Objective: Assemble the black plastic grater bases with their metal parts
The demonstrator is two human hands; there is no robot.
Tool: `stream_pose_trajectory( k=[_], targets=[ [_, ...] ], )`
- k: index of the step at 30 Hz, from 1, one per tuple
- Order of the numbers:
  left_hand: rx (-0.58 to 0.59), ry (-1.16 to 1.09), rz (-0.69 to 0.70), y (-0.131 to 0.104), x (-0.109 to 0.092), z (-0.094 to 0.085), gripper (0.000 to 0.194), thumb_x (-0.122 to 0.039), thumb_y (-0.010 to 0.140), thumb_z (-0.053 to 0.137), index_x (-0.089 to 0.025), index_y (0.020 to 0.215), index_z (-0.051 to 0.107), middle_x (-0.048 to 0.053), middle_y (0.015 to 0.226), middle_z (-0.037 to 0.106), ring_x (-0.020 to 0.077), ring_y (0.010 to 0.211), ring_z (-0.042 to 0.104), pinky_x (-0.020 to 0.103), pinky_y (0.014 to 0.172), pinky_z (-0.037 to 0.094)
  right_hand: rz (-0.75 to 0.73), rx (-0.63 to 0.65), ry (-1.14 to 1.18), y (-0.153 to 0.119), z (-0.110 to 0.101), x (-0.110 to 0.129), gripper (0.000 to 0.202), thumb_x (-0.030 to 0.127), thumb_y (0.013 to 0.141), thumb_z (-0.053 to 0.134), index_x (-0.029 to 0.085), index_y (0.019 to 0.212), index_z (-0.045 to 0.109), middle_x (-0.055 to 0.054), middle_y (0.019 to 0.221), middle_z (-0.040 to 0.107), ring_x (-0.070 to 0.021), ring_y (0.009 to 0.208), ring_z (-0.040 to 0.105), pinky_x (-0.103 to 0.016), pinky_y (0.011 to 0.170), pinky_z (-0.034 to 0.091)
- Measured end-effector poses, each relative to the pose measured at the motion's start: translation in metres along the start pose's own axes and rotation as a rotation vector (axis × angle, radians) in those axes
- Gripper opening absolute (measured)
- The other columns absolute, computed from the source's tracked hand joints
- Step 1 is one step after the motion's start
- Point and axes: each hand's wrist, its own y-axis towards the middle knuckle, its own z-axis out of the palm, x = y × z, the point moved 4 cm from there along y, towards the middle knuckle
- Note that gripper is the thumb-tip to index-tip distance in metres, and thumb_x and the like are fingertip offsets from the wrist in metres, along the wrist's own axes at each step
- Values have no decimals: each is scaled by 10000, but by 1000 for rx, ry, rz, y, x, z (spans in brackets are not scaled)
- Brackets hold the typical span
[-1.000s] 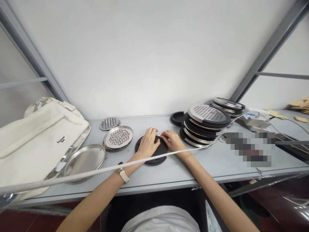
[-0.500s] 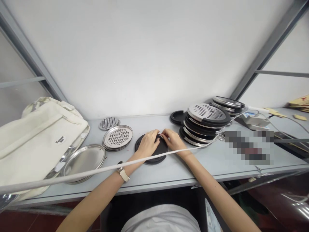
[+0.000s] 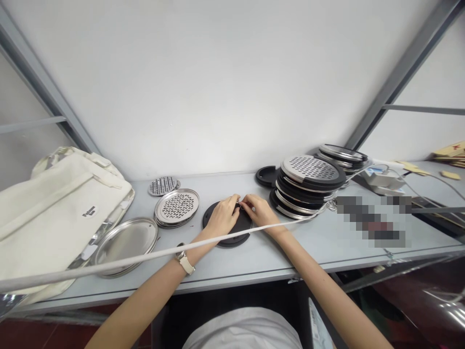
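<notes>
A black round disc lies flat on the grey table in front of me. My left hand rests on it from the left, its fingers curled and closed at the far edge. My right hand meets it from the right with thumb and fingertips pinched at the same edge. Between the two sets of fingertips there is something too small to name. To the left sit round metal grater plates in a low pile. A tall stack of black and metal discs stands to the right, topped by a perforated metal plate.
A white cable crosses in front of my wrists. At left are plain metal discs, a small grater plate and a cream bag. A black notched disc, another disc stack and a white device stand right.
My right fingertips have shifted slightly at the disc's far edge and pinch closer to the left hand. The disc and left hand stay almost in place.
</notes>
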Motion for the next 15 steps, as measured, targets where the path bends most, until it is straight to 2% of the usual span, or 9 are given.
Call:
stream_pose_trajectory(
  k=[15],
  targets=[
    [20,-67,7,0,1,1,195,-84,858,406,-188,1016,454,70,974,612,206,886,607,324,783,483,-30,63,-90,0,0,8,150,172,897,412,194,753,449,-16,728,500,-149,676,467,-248,629,350]
  ],
)
